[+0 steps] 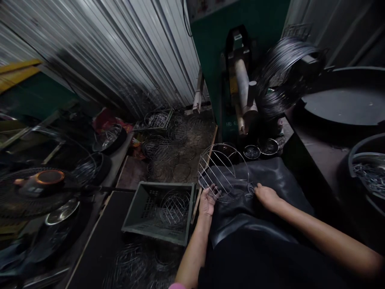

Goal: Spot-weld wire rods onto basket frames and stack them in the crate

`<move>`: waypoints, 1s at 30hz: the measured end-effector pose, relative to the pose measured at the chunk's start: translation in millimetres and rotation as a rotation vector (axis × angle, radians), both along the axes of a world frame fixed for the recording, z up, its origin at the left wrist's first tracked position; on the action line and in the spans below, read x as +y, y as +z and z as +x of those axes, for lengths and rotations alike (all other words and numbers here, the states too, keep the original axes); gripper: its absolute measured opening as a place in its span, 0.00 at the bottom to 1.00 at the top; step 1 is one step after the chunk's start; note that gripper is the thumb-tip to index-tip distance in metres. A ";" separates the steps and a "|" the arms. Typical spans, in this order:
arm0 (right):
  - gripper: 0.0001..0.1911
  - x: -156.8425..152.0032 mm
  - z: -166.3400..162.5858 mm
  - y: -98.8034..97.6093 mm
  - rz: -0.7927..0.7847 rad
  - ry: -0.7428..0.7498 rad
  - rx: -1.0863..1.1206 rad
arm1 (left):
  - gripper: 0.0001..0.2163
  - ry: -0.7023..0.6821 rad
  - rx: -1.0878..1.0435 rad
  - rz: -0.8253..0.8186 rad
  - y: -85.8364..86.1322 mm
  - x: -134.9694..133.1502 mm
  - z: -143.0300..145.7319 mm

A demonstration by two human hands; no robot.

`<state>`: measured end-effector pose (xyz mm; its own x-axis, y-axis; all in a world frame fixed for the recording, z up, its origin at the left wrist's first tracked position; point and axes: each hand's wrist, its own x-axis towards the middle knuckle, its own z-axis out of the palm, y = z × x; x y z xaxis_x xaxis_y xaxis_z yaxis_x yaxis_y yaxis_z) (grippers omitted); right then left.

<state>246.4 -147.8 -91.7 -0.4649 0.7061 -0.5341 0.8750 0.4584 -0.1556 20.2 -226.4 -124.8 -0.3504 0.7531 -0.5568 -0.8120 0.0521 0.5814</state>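
Observation:
A round wire rack (pixel 217 174) with parallel bars is held above the dark apron (pixel 278 172) over my lap. My left hand (pixel 208 199) is closed on the rack's lower left rim, some fingers behind the wires. At the rack's right edge, my right hand (pixel 266 196) is closed in a pinch beside a small wire ring (pixel 250 189), which seems to be in its fingertips. Whether this ring is joined to the rack I cannot tell. Left of my left arm, a green plastic crate (pixel 141 214) contains wire racks (pixel 174 206).
Ahead stands a green machine (pixel 207 52) with a metal cylinder (pixel 243 78). Beside it hangs a wire coil (pixel 279 68). Small bowls (pixel 269 146) sit below. A tub of wire pieces (pixel 371 172) stands right; a fan (pixel 36 192) is left. More wire racks (pixel 158 146) lie ahead.

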 end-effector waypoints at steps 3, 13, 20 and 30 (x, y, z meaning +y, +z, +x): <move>0.10 2.3 19.0 4.4 -0.042 -0.009 0.065 | 0.11 0.007 -0.002 0.011 0.9 -4.0 -2.0; 0.08 -7.3 68.9 4.2 -0.051 -0.263 0.419 | 0.11 -0.022 0.048 0.034 -2.7 -9.4 4.0; 0.10 -3.1 84.6 11.5 -0.479 -0.722 0.725 | 0.15 0.000 0.183 -0.004 7.7 -17.6 -0.4; 0.09 12.3 108.6 26.8 0.066 -0.382 0.190 | 0.17 -0.058 0.338 -0.110 9.0 -16.0 -7.2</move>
<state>355.0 -135.4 -64.8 -0.2493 0.8765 -0.4119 0.9425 0.1218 -0.3113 13.0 -242.4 -115.9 -0.4867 0.7195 -0.4954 -0.5686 0.1696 0.8049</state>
